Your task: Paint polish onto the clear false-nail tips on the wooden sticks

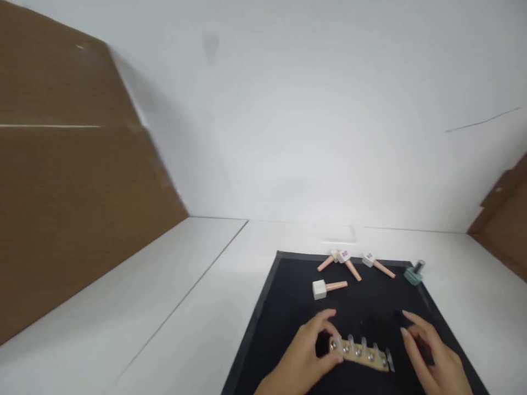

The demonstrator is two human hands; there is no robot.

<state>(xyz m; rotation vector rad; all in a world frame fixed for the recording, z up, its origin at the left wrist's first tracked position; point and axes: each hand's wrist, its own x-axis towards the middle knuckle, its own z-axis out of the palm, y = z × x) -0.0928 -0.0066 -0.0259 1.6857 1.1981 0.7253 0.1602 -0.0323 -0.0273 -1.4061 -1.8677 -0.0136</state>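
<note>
A tan strip (358, 354) with a row of round silver studs lies low over the black mat, with several clear nail tips (363, 344) standing along it. My left hand (307, 351) grips the strip's left end between thumb and fingers. Just off the right end, a clear nail tip (390, 360) stands at a slant; I cannot tell whether it touches the strip. To the right of that, my right hand (436, 354) is held with thumb and index finger apart and nothing visible between them.
Toward the back of the black mat (288, 274) are several white nail polish bottles with pink caps (319, 289). A teal bottle with a grey cap (413, 274) sits at the mat's right edge. Behind is a clear tray (335, 235). Brown cardboard (74, 192) borders the left side.
</note>
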